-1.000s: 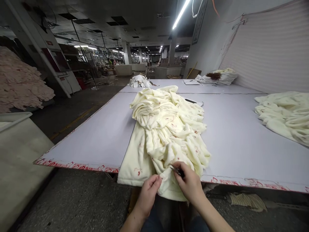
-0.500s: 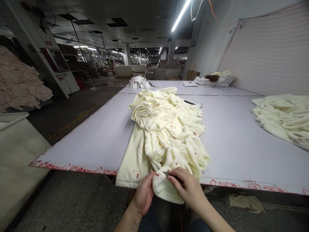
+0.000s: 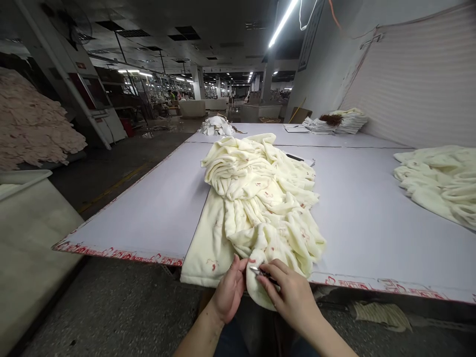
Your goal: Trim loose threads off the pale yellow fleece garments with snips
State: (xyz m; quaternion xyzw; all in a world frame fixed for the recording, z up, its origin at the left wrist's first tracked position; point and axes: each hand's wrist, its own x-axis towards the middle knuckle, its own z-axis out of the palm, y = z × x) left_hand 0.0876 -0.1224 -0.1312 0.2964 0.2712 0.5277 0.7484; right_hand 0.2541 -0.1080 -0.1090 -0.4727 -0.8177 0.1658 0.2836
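A heap of cream fleece garments (image 3: 260, 198) with small red prints lies on the white table (image 3: 364, 213), hanging over its near edge. My left hand (image 3: 229, 290) pinches a fold of the nearest garment at that edge. My right hand (image 3: 292, 296) is closed on a small metal thread snipper (image 3: 260, 272), its tip resting against the same fold, right beside my left fingers.
A second cream garment pile (image 3: 439, 181) lies at the table's right. Stacked fabric (image 3: 340, 120) and a white bundle (image 3: 217, 125) sit at the far end. A pink fabric heap (image 3: 33, 129) and a pale bin (image 3: 26, 238) stand on the left. Fabric scrap (image 3: 383, 311) lies on the floor.
My left hand took hold of the garment's hanging fold and drew it up. My right hand with the snipper moved down and left to meet it.
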